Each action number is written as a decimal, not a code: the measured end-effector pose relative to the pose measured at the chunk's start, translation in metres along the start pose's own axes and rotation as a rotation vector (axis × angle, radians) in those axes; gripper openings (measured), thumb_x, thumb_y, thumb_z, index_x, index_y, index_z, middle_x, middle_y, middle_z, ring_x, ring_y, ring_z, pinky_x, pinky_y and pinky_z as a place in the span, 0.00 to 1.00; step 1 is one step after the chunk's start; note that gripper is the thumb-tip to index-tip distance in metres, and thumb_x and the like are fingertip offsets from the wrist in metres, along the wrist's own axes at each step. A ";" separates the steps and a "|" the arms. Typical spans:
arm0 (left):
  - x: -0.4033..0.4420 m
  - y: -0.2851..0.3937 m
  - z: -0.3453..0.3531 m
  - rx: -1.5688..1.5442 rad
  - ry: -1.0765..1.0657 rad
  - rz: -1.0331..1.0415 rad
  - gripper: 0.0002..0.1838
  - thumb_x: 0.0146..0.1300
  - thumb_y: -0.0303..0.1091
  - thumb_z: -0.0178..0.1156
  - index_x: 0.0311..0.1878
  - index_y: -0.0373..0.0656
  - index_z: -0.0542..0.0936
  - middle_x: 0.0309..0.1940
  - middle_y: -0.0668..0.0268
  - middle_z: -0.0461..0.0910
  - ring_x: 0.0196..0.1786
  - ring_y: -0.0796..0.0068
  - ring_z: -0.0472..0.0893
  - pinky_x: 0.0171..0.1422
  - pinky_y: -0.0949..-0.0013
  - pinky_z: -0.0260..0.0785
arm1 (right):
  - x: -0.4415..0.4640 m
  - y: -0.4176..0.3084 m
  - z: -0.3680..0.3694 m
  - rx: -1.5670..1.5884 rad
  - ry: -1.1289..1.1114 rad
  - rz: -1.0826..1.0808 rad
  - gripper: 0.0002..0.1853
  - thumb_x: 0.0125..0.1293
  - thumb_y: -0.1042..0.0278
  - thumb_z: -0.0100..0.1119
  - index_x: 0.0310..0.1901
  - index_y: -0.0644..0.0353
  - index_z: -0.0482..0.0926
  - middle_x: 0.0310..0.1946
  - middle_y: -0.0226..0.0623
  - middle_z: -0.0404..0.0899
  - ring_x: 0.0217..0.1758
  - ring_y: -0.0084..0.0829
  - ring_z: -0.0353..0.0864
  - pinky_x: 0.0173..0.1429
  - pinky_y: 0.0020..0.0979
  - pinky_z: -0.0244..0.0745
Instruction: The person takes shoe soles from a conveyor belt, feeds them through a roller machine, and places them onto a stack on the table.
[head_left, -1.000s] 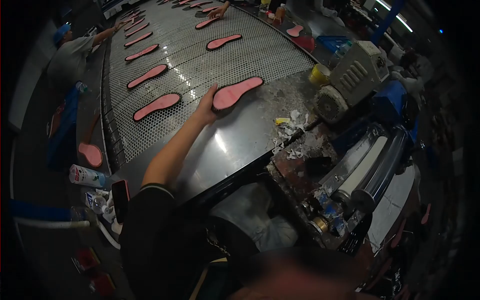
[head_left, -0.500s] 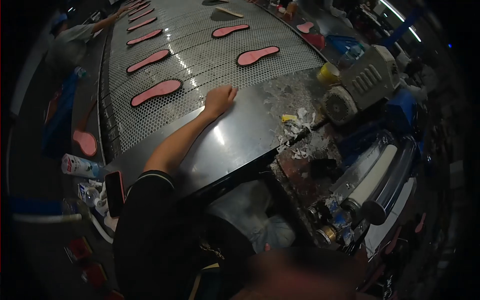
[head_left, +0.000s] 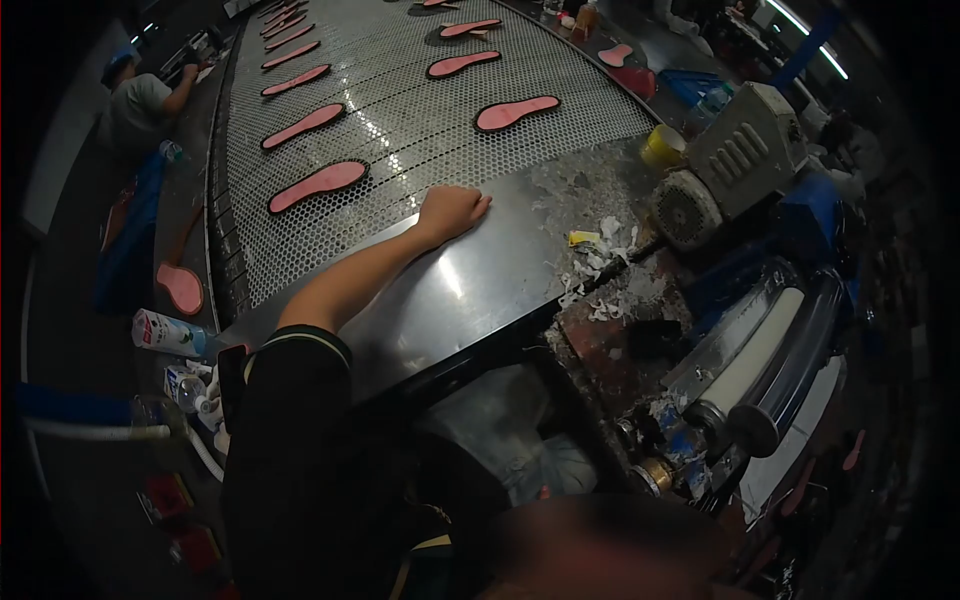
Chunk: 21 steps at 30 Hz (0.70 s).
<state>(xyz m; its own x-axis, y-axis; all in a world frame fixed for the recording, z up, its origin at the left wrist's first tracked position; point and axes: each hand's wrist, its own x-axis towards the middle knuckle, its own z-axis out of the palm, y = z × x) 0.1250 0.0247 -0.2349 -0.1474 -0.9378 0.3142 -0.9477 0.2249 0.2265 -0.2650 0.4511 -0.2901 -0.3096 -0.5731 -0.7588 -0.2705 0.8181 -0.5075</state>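
Note:
My left hand rests on the steel plate at the near end of the mesh belt. Its fingers are curled in, and nothing shows in them. Beyond it to the right, a pink insole with a dark rim lies on the mesh. Another pink insole lies to the left of the hand, the nearest in a row of several. My right hand is out of sight.
A grey motor and metal rollers stand at the right. White scraps and a yellow cup are beside them. A bottle stands at the left. A co-worker is at the belt's far left.
My left hand held a pink insole one second ago. That insole now lies on the mesh farther away, and the hand is back on the plate with its fingers closed.

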 end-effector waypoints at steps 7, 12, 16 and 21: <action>0.000 0.003 -0.002 0.005 -0.036 -0.019 0.24 0.70 0.51 0.50 0.27 0.41 0.80 0.23 0.53 0.80 0.30 0.49 0.81 0.37 0.49 0.72 | -0.002 -0.005 -0.006 0.001 -0.023 0.001 0.38 0.72 0.43 0.52 0.09 0.67 0.71 0.04 0.37 0.67 0.05 0.29 0.66 0.10 0.31 0.59; -0.002 0.003 -0.001 -0.032 0.013 -0.045 0.25 0.71 0.52 0.50 0.27 0.42 0.81 0.23 0.50 0.80 0.29 0.46 0.81 0.36 0.48 0.71 | 0.006 0.006 -0.002 -0.043 -0.009 -0.020 0.38 0.72 0.42 0.51 0.10 0.65 0.73 0.04 0.37 0.68 0.05 0.29 0.67 0.11 0.31 0.60; 0.000 -0.002 0.010 0.062 0.044 -0.013 0.25 0.71 0.52 0.52 0.26 0.41 0.78 0.20 0.50 0.78 0.26 0.45 0.79 0.30 0.49 0.67 | -0.021 -0.004 -0.031 -0.488 0.122 -0.590 0.22 0.68 0.48 0.58 0.34 0.63 0.83 0.21 0.43 0.82 0.23 0.41 0.82 0.29 0.35 0.77; 0.003 0.000 0.002 0.148 -0.021 0.040 0.27 0.73 0.54 0.47 0.28 0.41 0.78 0.22 0.51 0.79 0.26 0.46 0.79 0.30 0.48 0.66 | -0.085 -0.072 -0.152 -0.010 1.090 -0.805 0.13 0.61 0.76 0.64 0.48 0.64 0.79 0.41 0.40 0.83 0.42 0.30 0.84 0.46 0.28 0.77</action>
<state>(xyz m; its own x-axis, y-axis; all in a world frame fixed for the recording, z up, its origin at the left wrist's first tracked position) 0.1237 0.0218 -0.2354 -0.1900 -0.9346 0.3008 -0.9722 0.2219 0.0752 -0.3576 0.4340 -0.1267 -0.6210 -0.6391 0.4537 -0.7226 0.2427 -0.6472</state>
